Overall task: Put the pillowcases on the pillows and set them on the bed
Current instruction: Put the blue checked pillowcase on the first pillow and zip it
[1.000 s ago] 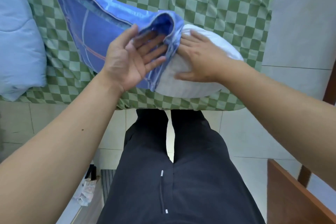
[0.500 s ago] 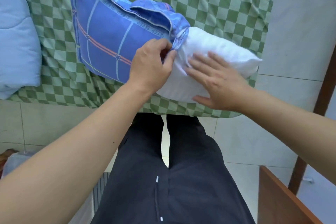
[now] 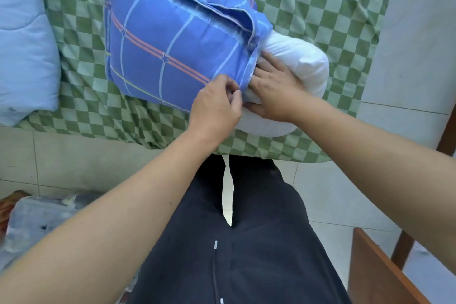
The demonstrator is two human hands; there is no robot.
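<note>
Both my hands are at the open end of the blue pillowcase. My left hand pinches the edge of the case between thumb and fingers. My right hand lies flat on the white pillow, with its fingertips tucked under the edge of the case. Most of the pillow is inside the case, and its white end sticks out on the right. It all lies on the bed with the green checked sheet. A light blue blanket sits on the left side of the bed.
</note>
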